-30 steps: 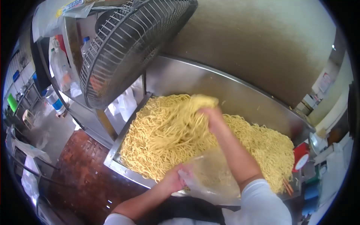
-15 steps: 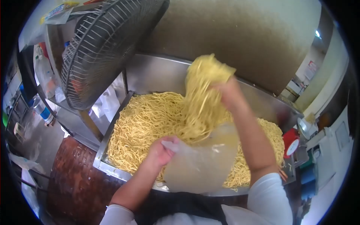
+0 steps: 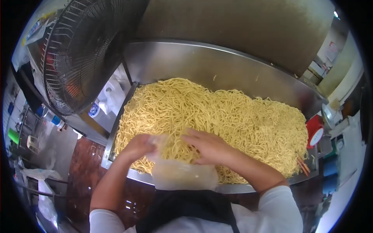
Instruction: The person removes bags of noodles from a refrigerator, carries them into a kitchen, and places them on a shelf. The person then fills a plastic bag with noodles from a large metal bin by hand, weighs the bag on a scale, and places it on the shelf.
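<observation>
A long heap of yellow noodles [image 3: 241, 124] fills a metal tray [image 3: 143, 177]. Near the tray's front edge is a translucent plastic bag [image 3: 182, 176], its mouth facing the heap. My left hand [image 3: 140, 146] is closed on the left side of the bag's mouth. At the right of the mouth is my right hand [image 3: 204, 145], fingers apart and palm turned to a clump of noodles at the opening. The clump lies between my two hands, partly inside the bag. The bag's bottom rests close to my dark apron.
A large black fan [image 3: 85, 54] leans in at the upper left. A metal backsplash [image 3: 217, 66] rises behind the noodles. At the right stand a red scale [image 3: 314, 132] with a white dial and orange-brown sticks [image 3: 303, 166]. A plastic jug [image 3: 112, 93] is beside the tray.
My right hand has come down from above the heap, bringing the lifted noodles to the bag's mouth, and its fingers have spread. My left hand and the bag have shifted left. The view has tilted.
</observation>
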`<state>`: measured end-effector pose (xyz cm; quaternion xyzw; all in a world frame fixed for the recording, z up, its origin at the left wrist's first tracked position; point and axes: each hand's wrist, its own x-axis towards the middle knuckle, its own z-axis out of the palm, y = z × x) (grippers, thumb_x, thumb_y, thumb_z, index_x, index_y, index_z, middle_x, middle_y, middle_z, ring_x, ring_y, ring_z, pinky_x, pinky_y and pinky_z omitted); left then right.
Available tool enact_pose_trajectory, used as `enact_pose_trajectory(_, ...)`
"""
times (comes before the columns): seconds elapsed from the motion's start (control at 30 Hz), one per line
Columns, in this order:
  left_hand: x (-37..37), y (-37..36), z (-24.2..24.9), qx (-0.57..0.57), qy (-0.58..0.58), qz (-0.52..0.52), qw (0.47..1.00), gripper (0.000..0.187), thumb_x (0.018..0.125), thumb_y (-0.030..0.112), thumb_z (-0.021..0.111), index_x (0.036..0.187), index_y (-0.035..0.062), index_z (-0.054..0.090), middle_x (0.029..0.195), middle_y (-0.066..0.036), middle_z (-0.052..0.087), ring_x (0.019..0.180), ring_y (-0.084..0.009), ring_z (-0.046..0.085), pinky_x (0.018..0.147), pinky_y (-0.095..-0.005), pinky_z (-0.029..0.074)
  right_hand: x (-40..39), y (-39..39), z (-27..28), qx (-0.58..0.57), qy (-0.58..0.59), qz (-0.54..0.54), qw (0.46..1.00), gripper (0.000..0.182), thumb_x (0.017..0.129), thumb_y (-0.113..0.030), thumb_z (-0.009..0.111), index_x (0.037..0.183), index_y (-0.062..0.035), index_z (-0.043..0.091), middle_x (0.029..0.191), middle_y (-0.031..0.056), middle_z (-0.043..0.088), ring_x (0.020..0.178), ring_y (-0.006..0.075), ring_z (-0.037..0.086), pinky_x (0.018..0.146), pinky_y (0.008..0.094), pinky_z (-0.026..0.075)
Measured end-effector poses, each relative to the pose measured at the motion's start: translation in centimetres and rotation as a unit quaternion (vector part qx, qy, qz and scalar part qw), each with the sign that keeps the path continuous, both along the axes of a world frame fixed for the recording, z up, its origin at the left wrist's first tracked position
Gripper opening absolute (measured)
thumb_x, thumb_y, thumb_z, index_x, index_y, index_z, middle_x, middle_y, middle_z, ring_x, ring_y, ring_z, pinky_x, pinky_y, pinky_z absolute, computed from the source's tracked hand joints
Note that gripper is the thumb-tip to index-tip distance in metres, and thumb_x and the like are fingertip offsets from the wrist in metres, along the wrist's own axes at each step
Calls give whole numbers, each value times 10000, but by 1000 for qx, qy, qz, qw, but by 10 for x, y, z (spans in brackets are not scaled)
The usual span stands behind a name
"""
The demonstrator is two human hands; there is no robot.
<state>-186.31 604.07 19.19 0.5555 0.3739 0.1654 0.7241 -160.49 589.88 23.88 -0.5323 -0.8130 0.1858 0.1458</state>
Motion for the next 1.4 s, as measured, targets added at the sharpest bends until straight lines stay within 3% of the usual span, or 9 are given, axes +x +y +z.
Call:
enact_pose_trajectory(0.1, -35, -8, -6, 346, 349, -147, 859, 210, 813, 204, 675, 919, 23, 676, 798, -48, 654, 721, -133, 605, 620, -295, 493, 26, -30, -104, 94, -165, -101, 977, 680, 672, -163, 757, 1306, -130, 514, 1307, 159, 522, 1189, 292, 518, 892, 425, 466)
enact_pose_trajectory(0.4, 84, -31, 137, -13, -268, 104, 958, 306, 986, 234, 478, 1118, -22, 580, 1040, -150, 659, 891, -211, 650, 804, -352, 518, -35, 31, 9, 16, 95, -75, 992, 177, 809, -179, 605, 954, -86, 643, 923, 146, 661, 855, 345, 629, 726, 420, 499)
enact_pose_trajectory(0.67, 47, 32, 36, -30, -266, 232, 935, 245, 919, 195, 615, 1045, -15, 629, 863, -35, 653, 736, -121, 589, 669, -241, 471, -153, 122, -221, -380, 461, 49, 800, 173, 806, -110, 628, 973, -92, 670, 933, 166, 673, 752, 283, 650, 677, 365, 495)
enact_pose_trajectory(0.77, 4, 25, 31, 211, -137, 287, 925, 234, 917, 226, 600, 912, 2, 669, 793, -24, 642, 734, -112, 571, 719, -266, 430, -91, 96, -36, -198, 98, 191, 957, 247, 782, -132, 632, 1012, -44, 654, 1100, 125, 652, 1026, 274, 608, 865, 399, 478)
enact_pose_trajectory(0.9, -40, 15, 51, 191, -141, 273, 932, 289, 948, 233, 541, 955, -26, 667, 722, -73, 632, 746, -161, 610, 725, -279, 461, -42, 107, -47, 324, -195, -13, 926, 313, 719, -156, 676, 1028, -104, 672, 1151, 143, 623, 1111, 282, 574, 918, 417, 468)
enact_pose_trajectory(1.03, -49, 4, 71, 101, -208, 203, 951, 382, 969, 293, 494, 1049, -58, 623, 674, -97, 624, 658, -219, 607, 780, -380, 505, -53, 122, -72, 266, -241, 90, 929, 263, 756, -175, 658, 998, -70, 665, 1049, 192, 646, 999, 302, 623, 804, 438, 497)
enact_pose_trajectory(1.17, -17, -6, 105, 99, -317, 149, 931, 515, 942, 328, 535, 1272, -65, 493, 971, -163, 658, 838, -255, 649, 880, -423, 488, -135, 117, -15, 62, 163, -7, 985, 210, 797, -203, 640, 855, -1, 655, 844, 181, 667, 830, 251, 662, 725, 408, 514)
enact_pose_trajectory(1.23, -1, -6, 110, 106, -343, 105, 927, 607, 920, 363, 570, 1339, -56, 441, 1117, -192, 642, 971, -271, 652, 929, -436, 469, -201, 128, -102, -107, 500, 22, 859, 190, 821, -194, 618, 873, -14, 648, 881, 168, 661, 827, 224, 644, 708, 378, 512)
enact_pose_trajectory(1.4, -1, 29, 16, 491, 268, -156, 814, 844, 696, 484, 761, 1307, -37, 503, 1319, -281, 500, 1263, -330, 480, 1009, -391, 408, -209, 106, -167, -146, 265, 122, 945, 300, 839, -234, 613, 1019, 6, 621, 1027, 165, 646, 932, 281, 628, 792, 395, 509)
